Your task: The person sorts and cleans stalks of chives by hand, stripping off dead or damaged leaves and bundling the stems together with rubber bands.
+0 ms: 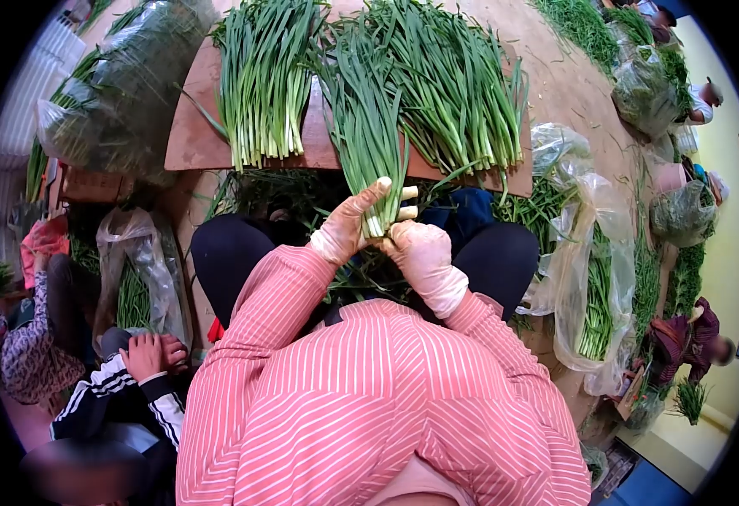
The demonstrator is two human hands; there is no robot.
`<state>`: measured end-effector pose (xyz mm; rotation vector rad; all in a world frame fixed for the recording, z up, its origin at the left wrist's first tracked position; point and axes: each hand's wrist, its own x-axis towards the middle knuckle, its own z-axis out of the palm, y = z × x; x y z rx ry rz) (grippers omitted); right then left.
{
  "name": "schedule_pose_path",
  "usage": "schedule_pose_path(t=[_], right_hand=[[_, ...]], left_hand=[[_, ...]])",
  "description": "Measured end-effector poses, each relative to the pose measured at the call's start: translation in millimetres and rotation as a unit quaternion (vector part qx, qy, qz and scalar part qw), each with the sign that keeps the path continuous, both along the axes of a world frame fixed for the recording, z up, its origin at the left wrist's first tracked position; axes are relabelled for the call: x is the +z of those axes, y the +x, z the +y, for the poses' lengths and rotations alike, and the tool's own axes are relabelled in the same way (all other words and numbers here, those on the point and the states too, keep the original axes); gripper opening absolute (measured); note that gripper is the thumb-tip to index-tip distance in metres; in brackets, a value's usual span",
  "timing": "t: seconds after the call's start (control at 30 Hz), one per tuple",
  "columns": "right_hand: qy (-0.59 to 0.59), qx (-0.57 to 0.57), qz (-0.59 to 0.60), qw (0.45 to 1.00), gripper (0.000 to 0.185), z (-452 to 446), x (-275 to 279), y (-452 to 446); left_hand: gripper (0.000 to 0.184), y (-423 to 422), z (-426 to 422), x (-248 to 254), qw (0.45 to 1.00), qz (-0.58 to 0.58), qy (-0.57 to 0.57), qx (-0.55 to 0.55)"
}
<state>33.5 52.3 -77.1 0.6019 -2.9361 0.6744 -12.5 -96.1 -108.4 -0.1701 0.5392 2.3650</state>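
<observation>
My left hand [342,221], in a stained whitish glove, is closed round a bunch of garlic chives [364,139], its thumb lying across the pale stems. The long leaves point away from me and rest over the edge of a brown board [192,139]. At the stem ends, my right hand [421,257], gloved too, has its fingers curled in against the white bases. A few thick white stem ends [407,203] stick out between the hands. On the board lie a left pile of chives [267,84] and a larger right pile [466,93].
Loose greens lie under the board, between my knees. A big plastic bag of greens [137,80] stands at the upper left. Open plastic bags hold chives on the left [136,291] and right [596,295]. A person with folded hands [152,357] sits close at my left; others sit farther off.
</observation>
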Motion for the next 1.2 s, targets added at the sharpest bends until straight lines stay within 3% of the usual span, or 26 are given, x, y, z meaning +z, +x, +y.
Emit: schedule_pose_path(t=[0.07, 0.1, 0.13, 0.2, 0.23, 0.27, 0.33, 0.43, 0.6, 0.73, 0.87, 0.93, 1.0, 1.13, 1.2], right_hand=[[-0.020, 0.055, -0.057, 0.997, 0.022, -1.3, 11.7, 1.5], [0.024, 0.060, -0.080, 0.995, 0.026, -1.9, 15.8, 4.3], [0.024, 0.059, -0.080, 0.995, 0.026, -1.2, 24.4, 3.1], [0.034, 0.062, -0.221, 0.973, 0.026, 3.1, 51.8, -1.3], [0.014, 0.058, -0.237, 0.970, 0.027, 9.2, 66.1, -6.2], [-0.116, -0.012, -0.324, 0.939, 0.031, 16.8, 74.3, -10.5], [-0.193, -0.130, -0.293, 0.927, 0.035, 27.2, 63.2, -22.7], [-0.309, -0.198, -0.297, 0.882, 0.036, 29.3, 41.2, -49.1], [-0.338, -0.195, -0.286, 0.875, 0.045, 0.9, 10.0, -79.0], [-0.346, -0.219, -0.261, 0.874, 0.040, -11.9, 6.8, -75.8], [-0.523, -0.222, -0.317, 0.759, 0.023, -5.6, 17.9, -70.7], [-0.595, -0.198, -0.340, 0.700, 0.022, 4.3, 17.8, -68.5], [-0.622, -0.202, -0.315, 0.688, 0.030, 10.9, 31.4, -57.7], [-0.565, -0.203, -0.238, 0.764, 0.028, 32.8, 53.0, -38.0], [-0.564, -0.207, -0.171, 0.781, 0.025, 48.1, 53.2, -26.5]], left_hand=[[0.046, -1.4, -3.3, -8.5, 0.999, -0.010, -0.028, -0.013], [0.041, 0.7, -4.6, -11.7, 0.999, -0.029, -0.032, -0.024], [0.042, 0.4, -6.9, -11.0, 0.998, -0.027, -0.021, -0.058], [0.053, 5.5, -2.9, 6.1, 0.998, 0.015, -0.059, -0.016], [0.059, 4.0, -6.2, 7.8, 0.998, 0.033, -0.052, -0.028], [0.059, 4.9, -7.9, 7.7, 0.998, 0.033, -0.052, -0.027], [0.061, 5.7, -10.6, 8.5, 1.000, 0.030, -0.001, -0.007], [0.061, 6.2, -11.3, 5.6, 0.999, 0.024, 0.036, -0.004], [0.041, 16.1, -9.8, -4.7, 0.999, 0.006, 0.039, -0.016], [0.032, 18.8, -13.8, 7.2, 0.997, 0.009, -0.075, -0.016], [0.033, 17.3, -15.9, 1.4, 0.999, 0.010, -0.033, -0.012], [0.037, 15.3, -14.3, 4.2, 1.000, -0.001, -0.004, -0.009], [0.041, 13.3, -11.8, 7.7, 1.000, -0.012, 0.026, -0.005], [0.051, 10.0, -5.3, 8.7, 0.999, -0.005, 0.009, 0.039], [0.057, 4.3, -1.8, -0.5, 0.993, 0.018, 0.095, 0.066]])
